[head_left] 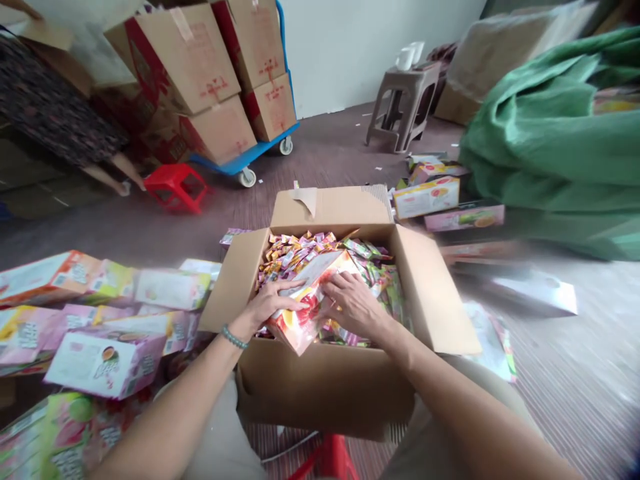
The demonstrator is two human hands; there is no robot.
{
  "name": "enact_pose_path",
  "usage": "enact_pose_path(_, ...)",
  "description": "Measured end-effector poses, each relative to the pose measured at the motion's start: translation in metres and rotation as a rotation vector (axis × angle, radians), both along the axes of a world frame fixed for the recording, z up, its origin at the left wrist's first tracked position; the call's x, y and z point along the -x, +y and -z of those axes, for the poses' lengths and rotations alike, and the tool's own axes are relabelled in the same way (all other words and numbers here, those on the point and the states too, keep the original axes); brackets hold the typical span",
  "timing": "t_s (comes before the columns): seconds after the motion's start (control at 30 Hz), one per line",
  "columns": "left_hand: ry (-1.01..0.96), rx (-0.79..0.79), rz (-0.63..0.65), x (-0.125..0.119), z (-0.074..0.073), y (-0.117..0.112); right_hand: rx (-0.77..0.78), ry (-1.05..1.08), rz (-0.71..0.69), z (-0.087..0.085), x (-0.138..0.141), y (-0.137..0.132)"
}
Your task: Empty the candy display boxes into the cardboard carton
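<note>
An open cardboard box (325, 380) stands on the floor between my knees, filled with several small colourful sachets (373, 263). A glossy red-and-white carton (307, 313) lies tilted on top of the sachets. My left hand (273, 300) rests on the carton's left side, fingers wrapped over its top edge. My right hand (353, 303) presses on its right side with the fingers curled at the carton's top face. A beaded bracelet sits on my left wrist.
Several pink and green cartons (105, 360) lie piled at left, more cartons (427, 197) behind the box. A red stool (175, 187), a blue trolley (245, 160) stacked with boxes, a brown stool (405, 103), a green tarp (555, 140). Another person's legs (115, 173) stand at back left.
</note>
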State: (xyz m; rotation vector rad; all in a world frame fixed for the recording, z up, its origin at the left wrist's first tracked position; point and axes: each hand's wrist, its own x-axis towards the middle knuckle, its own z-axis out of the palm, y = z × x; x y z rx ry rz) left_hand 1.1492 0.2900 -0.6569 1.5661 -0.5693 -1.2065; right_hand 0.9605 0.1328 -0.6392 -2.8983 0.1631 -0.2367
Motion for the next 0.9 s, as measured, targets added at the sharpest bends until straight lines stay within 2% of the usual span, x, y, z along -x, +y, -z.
enact_pose_path(0.17, 0.225, -0.017, -0.073, -0.003, -0.002, 0.000, -0.135, -0.108, 0.014, 0.008, -0.001, 0.001)
enact_pose_path(0.23, 0.249, -0.024, -0.086, -0.005, -0.004, 0.001, -0.129, -0.118, 0.035, 0.011, -0.002, 0.002)
enact_pose_path(0.33, 0.210, -0.030, -0.031, -0.007, -0.006, 0.003, -0.118, -0.068, 0.044, 0.012, -0.004, 0.004)
enact_pose_path(0.47, 0.144, -0.053, 0.052, -0.004, 0.004, 0.004, -0.125, 0.033, 0.007, 0.009, -0.005, 0.005)
enact_pose_path(0.63, 0.292, -0.093, 0.058, -0.001, 0.016, 0.001, -0.165, 0.173, 0.002, 0.007, -0.004, 0.005)
enact_pose_path(0.77, 0.418, -0.096, 0.027, -0.003, 0.016, 0.000, -0.215, 0.161, -0.084, -0.003, 0.005, 0.006)
enact_pose_path(0.9, 0.535, -0.094, -0.036, -0.012, 0.022, -0.001, -0.204, -0.088, -0.126, -0.023, 0.017, 0.005)
